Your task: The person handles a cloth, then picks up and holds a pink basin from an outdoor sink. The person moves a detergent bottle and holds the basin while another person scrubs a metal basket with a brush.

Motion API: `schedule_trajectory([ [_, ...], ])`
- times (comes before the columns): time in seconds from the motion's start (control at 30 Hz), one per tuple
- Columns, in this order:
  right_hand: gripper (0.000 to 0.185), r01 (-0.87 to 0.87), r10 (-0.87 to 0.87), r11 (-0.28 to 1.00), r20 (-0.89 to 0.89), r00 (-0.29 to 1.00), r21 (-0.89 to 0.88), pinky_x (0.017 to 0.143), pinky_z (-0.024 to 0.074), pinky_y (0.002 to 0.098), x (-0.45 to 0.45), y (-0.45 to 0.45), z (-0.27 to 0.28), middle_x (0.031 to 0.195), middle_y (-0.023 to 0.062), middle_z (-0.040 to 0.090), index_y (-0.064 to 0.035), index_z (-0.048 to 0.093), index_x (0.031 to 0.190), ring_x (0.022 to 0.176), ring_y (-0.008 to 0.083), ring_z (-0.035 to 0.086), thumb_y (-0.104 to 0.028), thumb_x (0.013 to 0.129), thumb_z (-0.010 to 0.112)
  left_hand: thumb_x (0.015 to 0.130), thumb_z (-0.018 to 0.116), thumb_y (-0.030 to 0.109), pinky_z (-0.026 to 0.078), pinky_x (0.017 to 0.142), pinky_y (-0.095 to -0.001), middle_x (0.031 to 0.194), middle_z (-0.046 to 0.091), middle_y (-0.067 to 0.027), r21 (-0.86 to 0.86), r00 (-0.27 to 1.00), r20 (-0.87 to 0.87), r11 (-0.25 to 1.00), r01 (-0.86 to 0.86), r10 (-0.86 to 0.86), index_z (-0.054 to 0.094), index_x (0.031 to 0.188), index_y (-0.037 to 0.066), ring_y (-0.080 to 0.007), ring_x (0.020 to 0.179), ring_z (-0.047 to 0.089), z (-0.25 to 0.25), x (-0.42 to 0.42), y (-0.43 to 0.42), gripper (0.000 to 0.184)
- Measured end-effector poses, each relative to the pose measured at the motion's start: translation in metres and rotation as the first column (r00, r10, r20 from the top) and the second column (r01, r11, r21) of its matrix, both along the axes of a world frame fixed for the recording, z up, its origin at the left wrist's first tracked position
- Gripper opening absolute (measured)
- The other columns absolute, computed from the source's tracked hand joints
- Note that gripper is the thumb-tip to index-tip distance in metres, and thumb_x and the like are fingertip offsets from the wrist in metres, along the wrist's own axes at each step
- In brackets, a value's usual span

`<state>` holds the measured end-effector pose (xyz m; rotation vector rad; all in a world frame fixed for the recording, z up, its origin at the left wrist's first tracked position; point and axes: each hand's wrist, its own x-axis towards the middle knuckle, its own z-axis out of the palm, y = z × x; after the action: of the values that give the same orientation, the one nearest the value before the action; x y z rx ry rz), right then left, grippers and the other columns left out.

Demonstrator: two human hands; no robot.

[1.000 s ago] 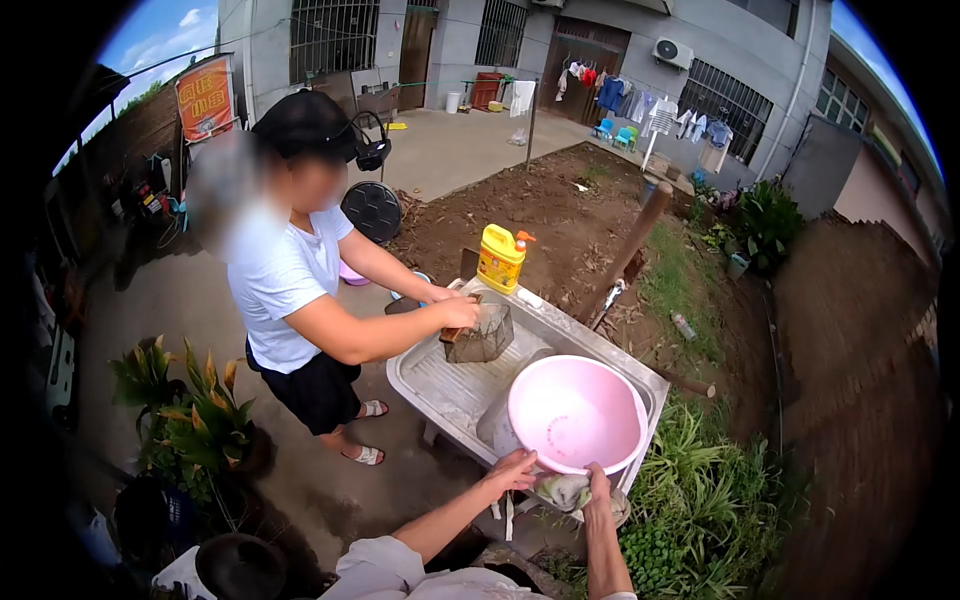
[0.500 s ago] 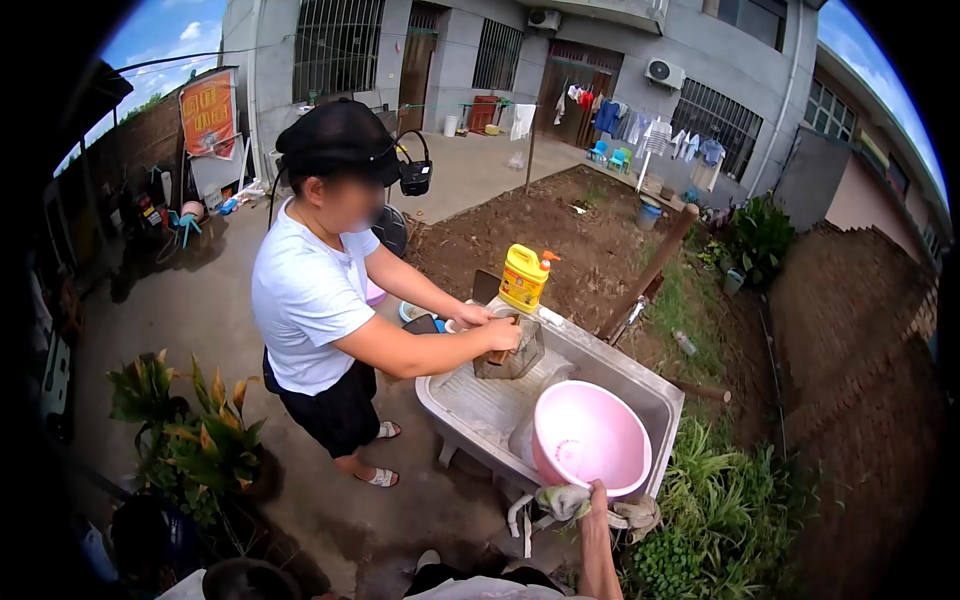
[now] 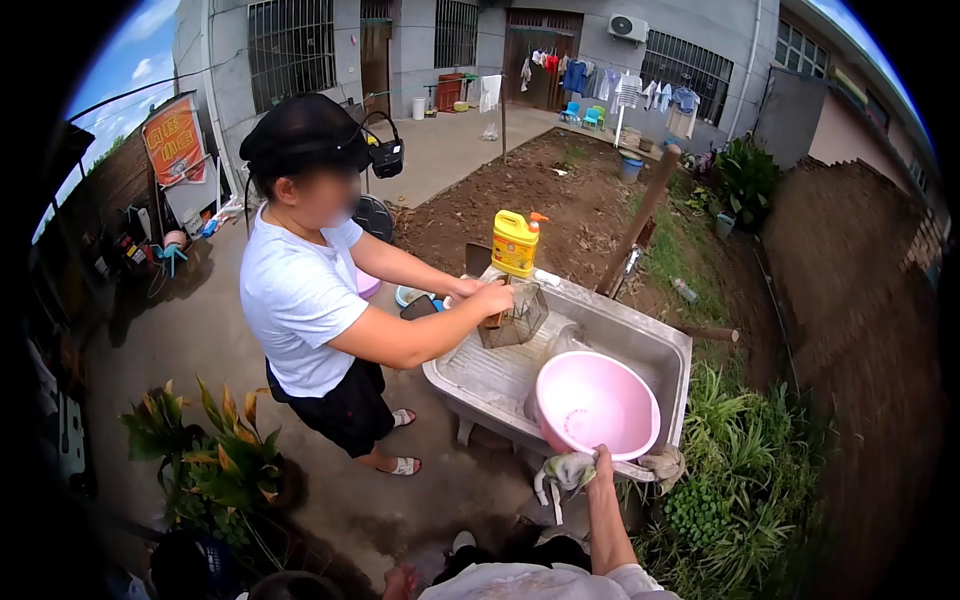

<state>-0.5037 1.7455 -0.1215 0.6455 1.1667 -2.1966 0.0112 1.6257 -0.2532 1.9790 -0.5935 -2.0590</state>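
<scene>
My right hand (image 3: 602, 468) grips the near rim of a pink plastic basin (image 3: 590, 400), which sits tilted in the right part of a stone sink (image 3: 640, 318). A grey-green cloth (image 3: 570, 470) hangs over the sink's front edge, just left of that hand. My left hand (image 3: 401, 582) is low at the bottom edge, beside my body, and its fingers are too unclear to read. Across the sink, a co-worker's hands (image 3: 485, 297) hold a brown object against a wire-mesh basket (image 3: 524, 318) on the ribbed washboard part.
A yellow jug (image 3: 514, 243) and a pump bottle stand on the sink's back corner. The co-worker (image 3: 310, 290) stands at its left side. Leafy plants (image 3: 720, 450) grow at the right, and a potted plant (image 3: 225, 455) is at the left. A wooden post (image 3: 640, 220) leans behind.
My view has shifted a little, and my left hand now shows at the bottom edge. The right hand keeps its hold on the basin. The co-worker's hands stay at the mesh basket.
</scene>
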Motion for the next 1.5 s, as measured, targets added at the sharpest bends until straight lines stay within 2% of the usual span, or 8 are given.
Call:
schedule_trajectory([
  [0.17, 0.041, 0.012, -0.01, 0.999, 0.042, 0.999, -0.034, 0.067, 0.0508, 0.0429, 0.002, 0.0, 0.006, 0.091, 0.0167, 0.055, 0.0065, 0.049, 0.103, 0.077, 0.0305, 0.059, -0.019, 0.072, 0.059, 0.083, 0.059, 0.017, 0.05, 0.05, -0.0289, 0.069, 0.061, -0.0017, -0.157, 0.984, -0.056, 0.975, 0.158, -0.168, 0.06, 0.084, 0.009, -0.0154, 0.06, 0.06, 0.021, -0.022, -0.042, 0.007],
  [0.3, 0.042, 0.07, -0.067, 0.995, 0.038, 0.997, -0.072, 0.067, 0.0514, 0.0435, 0.004, -0.003, 0.008, 0.091, 0.017, 0.056, 0.0071, 0.049, 0.104, 0.077, 0.0312, 0.059, -0.018, 0.072, 0.059, 0.092, 0.049, 0.027, 0.053, 0.058, -0.0324, 0.078, 0.061, -0.0054, -0.169, 0.944, 0.066, 0.929, 0.329, -0.323, 0.059, 0.088, 0.006, -0.0203, 0.067, 0.062, 0.009, -0.01, -0.055, 0.024],
  [0.5, 0.032, 0.072, -0.067, 0.992, 0.05, 0.997, -0.106, 0.07, 0.0511, 0.0429, 0.014, -0.009, 0.018, 0.081, 0.0174, 0.058, 0.0029, 0.053, 0.09, 0.071, 0.0324, 0.058, -0.025, 0.074, 0.052, 0.092, 0.048, 0.029, 0.054, 0.059, -0.0339, 0.079, 0.061, -0.0064, 0.0, 0.954, 0.059, 0.955, 0.295, -0.295, 0.058, 0.09, 0.005, -0.0217, 0.07, 0.062, -0.016, 0.023, -0.054, 0.026],
  [0.6, 0.04, 0.088, -0.074, 0.976, 0.077, 0.994, -0.201, 0.069, 0.0521, 0.0461, 0.008, -0.004, -0.009, 0.088, 0.0164, 0.055, 0.0051, 0.048, 0.103, 0.078, 0.0323, 0.059, -0.017, 0.071, 0.058, 0.092, 0.048, 0.029, 0.054, 0.06, -0.0339, 0.079, 0.06, -0.0065, 0.006, 0.949, 0.064, 0.951, 0.31, -0.309, 0.057, 0.09, 0.005, -0.0218, 0.071, 0.062, -0.018, 0.028, -0.05, 0.026],
  [1.07, 0.034, 0.056, -0.041, 0.965, 0.065, 0.997, -0.257, 0.076, 0.0495, 0.0451, 0.011, -0.003, -0.025, 0.089, 0.0175, 0.06, 0.0001, 0.054, 0.095, 0.079, 0.0334, 0.059, -0.025, 0.072, 0.055, 0.092, 0.047, 0.03, 0.053, 0.061, -0.0344, 0.08, 0.06, -0.0069, 0.074, 0.943, -0.047, 0.941, 0.332, -0.329, 0.056, 0.091, 0.004, -0.0221, 0.074, 0.062, -0.046, 0.054, -0.079, 0.027],
  [1.27, 0.037, 0.07, -0.042, 0.947, 0.094, 0.995, -0.312, 0.076, 0.0501, 0.0467, 0.026, -0.004, 0.004, 0.092, 0.0156, 0.056, 0.0001, 0.049, 0.101, 0.082, 0.0329, 0.058, -0.018, 0.071, 0.057, 0.094, 0.041, 0.035, 0.051, 0.065, -0.0347, 0.08, 0.059, -0.0093, -0.088, 0.907, 0.038, 0.902, 0.422, -0.42, 0.055, 0.094, 0.002, -0.0209, 0.078, 0.061, -0.025, 0.038, -0.071, 0.035],
  [1.4, 0.035, 0.074, -0.04, 0.96, 0.129, 0.991, -0.271, 0.072, 0.051, 0.0451, 0.023, -0.002, -0.01, 0.086, 0.0147, 0.056, -0.0003, 0.049, 0.1, 0.078, 0.032, 0.058, -0.017, 0.07, 0.059, 0.095, 0.039, 0.036, 0.051, 0.063, -0.0344, 0.08, 0.059, -0.0106, -0.032, 0.869, 0.029, 0.868, 0.495, -0.494, 0.055, 0.093, 0.001, -0.0209, 0.075, 0.061, -0.033, 0.036, -0.077, 0.039],
  [1.5, 0.035, 0.104, -0.061, 0.959, 0.164, 0.985, -0.265, 0.071, 0.0511, 0.0462, 0.026, -0.003, 0.0, 0.085, 0.0145, 0.055, 0.0, 0.049, 0.099, 0.076, 0.0323, 0.058, -0.017, 0.07, 0.059, 0.095, 0.04, 0.039, 0.051, 0.065, -0.0345, 0.083, 0.059, -0.0108, -0.053, 0.84, -0.096, 0.845, 0.531, -0.534, 0.055, 0.091, 0.0, -0.0225, 0.075, 0.061, -0.04, 0.049, -0.075, 0.042],
])
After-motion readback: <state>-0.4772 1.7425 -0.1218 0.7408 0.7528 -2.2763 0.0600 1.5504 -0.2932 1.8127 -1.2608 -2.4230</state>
